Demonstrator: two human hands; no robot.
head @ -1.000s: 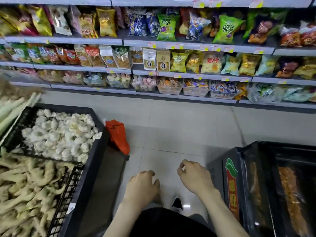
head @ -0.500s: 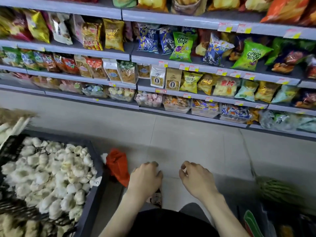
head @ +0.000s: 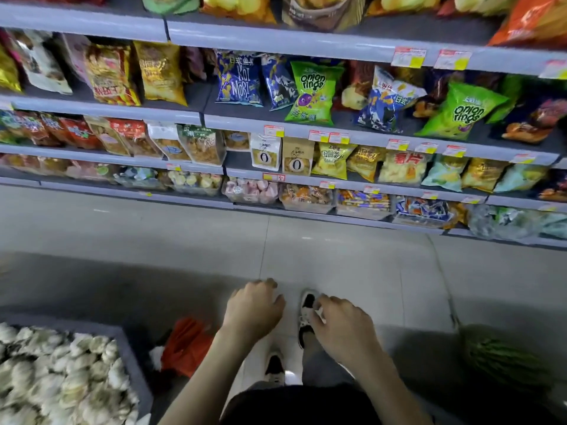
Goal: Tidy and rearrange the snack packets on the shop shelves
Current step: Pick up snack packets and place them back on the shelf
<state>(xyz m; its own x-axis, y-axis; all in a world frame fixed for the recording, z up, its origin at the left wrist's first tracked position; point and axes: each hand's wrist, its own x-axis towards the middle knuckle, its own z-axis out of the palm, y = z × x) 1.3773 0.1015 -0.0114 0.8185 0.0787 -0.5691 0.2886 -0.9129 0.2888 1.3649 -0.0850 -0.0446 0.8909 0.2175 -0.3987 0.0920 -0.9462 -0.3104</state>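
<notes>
We face the shelves [head: 306, 41], snack packets [head: 159, 72] standing in rows along their front edges. A bin [head: 132, 363] of what looks like garlic sits at our left. A green onion-rings packet [head: 313, 93] leans at one shelf's front edge. Our left grip [head: 253, 308] and right grip [head: 343, 326] hang loosely curled, empty, over the floor [head: 337, 256].

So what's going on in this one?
A person is in a shop aisle facing the snack shelves. The left hand and right hand hang low in front, fingers loosely curled, holding nothing. No packet is touched yet. A green onion rings bag leans crookedly on the shelf ahead. A crate of garlic sits at lower left.
</notes>
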